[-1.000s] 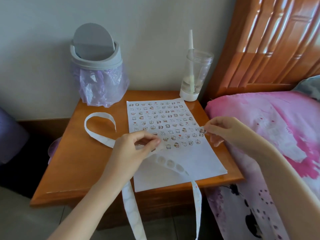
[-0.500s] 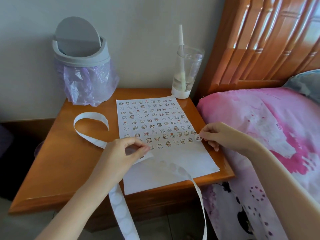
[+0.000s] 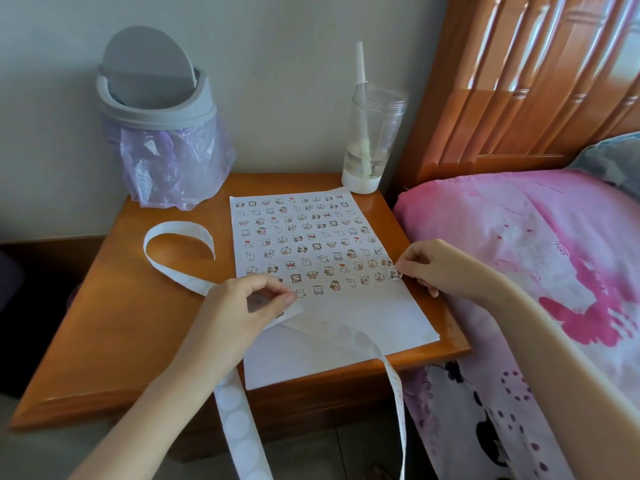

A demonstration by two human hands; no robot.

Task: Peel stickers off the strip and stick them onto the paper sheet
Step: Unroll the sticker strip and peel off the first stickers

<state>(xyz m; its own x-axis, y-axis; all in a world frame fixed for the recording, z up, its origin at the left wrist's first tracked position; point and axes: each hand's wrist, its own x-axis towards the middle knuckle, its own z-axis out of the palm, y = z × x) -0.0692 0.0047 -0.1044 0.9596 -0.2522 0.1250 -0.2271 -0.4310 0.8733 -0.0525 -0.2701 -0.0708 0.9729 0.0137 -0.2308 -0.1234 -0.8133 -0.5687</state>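
A white paper sheet (image 3: 346,327) lies on the wooden bedside table (image 3: 114,327), its upper part covered with rows of small cartoon stickers. A long white sticker strip (image 3: 239,427) loops over the table's left side, passes under my left hand (image 3: 239,306) and hangs over the front edge. My left hand pinches the strip at the sheet's left edge. My right hand (image 3: 436,268) holds a small round sticker (image 3: 394,273) between its fingertips, pressed at the sheet's right edge at the end of a sticker row.
A grey swing-lid bin (image 3: 159,116) with a purple bag stands at the table's back left. A clear cup (image 3: 372,140) with a straw stands at the back right. A bed with pink bedding (image 3: 540,271) and a wooden headboard (image 3: 533,81) borders the right.
My right hand has come down from above the sheet with the sticker and now holds it against the sheet's right edge. My left hand stays pinched on the strip.
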